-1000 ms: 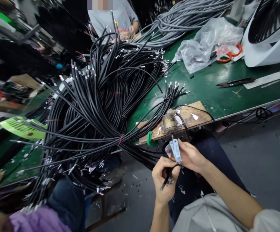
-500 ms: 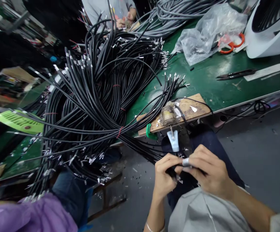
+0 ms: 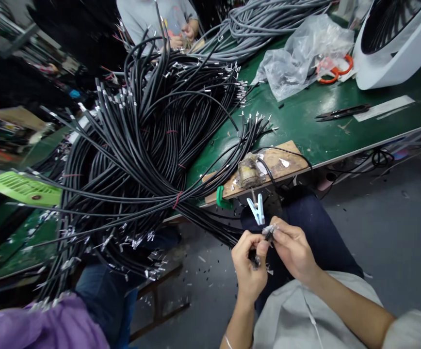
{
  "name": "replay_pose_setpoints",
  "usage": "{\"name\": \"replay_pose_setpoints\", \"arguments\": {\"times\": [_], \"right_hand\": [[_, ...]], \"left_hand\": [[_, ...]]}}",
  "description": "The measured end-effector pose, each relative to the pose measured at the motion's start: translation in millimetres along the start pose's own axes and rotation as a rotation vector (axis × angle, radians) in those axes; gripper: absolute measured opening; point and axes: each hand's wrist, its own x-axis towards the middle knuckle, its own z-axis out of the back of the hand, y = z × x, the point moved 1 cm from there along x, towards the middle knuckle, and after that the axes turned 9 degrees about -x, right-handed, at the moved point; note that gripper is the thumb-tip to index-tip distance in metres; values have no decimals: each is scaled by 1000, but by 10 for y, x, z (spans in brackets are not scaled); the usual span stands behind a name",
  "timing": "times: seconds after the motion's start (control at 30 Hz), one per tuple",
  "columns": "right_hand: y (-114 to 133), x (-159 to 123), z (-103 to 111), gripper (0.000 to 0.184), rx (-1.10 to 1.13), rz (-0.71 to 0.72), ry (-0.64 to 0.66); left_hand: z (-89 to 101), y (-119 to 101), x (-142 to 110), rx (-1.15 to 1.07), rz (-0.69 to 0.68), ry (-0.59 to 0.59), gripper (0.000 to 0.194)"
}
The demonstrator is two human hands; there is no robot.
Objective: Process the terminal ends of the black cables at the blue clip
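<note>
Moved since the earlier frame: right hand (image 3: pixel 296 252), drawn leftward in the scene, closer to left hand (image 3: pixel 249 264); blue clip (image 3: pixel 256 211), turned to show a V with its spread ends facing far.

Grip, right: thumb and fingers pinched on silvery-wrapped cable end (image 3: pixel 268 232). Grip, left: fingers curled, clenched on the dark cable just behind same end. Cable end located at the right fingertips, far side of both palms, between the hands; exact contact of left fingertips partly hidden.

Blue clip just beyond the cable end, clear of the fingers, at the shaft of a grimy motor-like cylinder (image 3: pixel 249 172). Cylinder seated on wooden board (image 3: pixel 286 160), at the near edge of green table (image 3: pixel 294 131). Green clamp (image 3: pixel 222 198) on the board's near edge, left of the cylinder.

To the left: large heap of black cables (image 3: pixel 152 150) with pale tips, gathered by red tie (image 3: pixel 177 199); light-green slatted piece (image 3: pixel 28 189) at its far left side. Far: grey cable coil (image 3: pixel 268 24). Far right: crumpled plastic bag (image 3: pixel 290 68), orange-handled scissors (image 3: pixel 329 77), dark snips (image 3: pixel 343 112), white fan-like housing (image 3: pixel 396 63). Across the table: person in grey shirt (image 3: pixel 141 24). Near left: purple sleeve (image 3: pixel 50 325) of another person.
</note>
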Motion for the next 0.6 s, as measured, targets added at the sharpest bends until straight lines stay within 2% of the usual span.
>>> {"name": "replay_pose_setpoints", "arguments": {"times": [0.1,0.17,0.23,0.37,0.43,0.6], "right_hand": [[-25,24,-27,24,258,-222,59],[-13,31,5,24,273,-247,62],[20,35,69,22,164,-183,75],[105,53,190,14,-213,78,145],[101,66,209,13,-238,97,121],[-25,77,134,27,10,-166,49]], "left_hand": [[31,-3,25,-36,34,58,29],[48,-14,43,-49,47,97,33],[58,-24,59,-57,65,130,38],[75,-38,80,-60,122,180,47],[90,-45,88,-58,135,217,49],[134,-41,91,-128,61,272,40]]}}
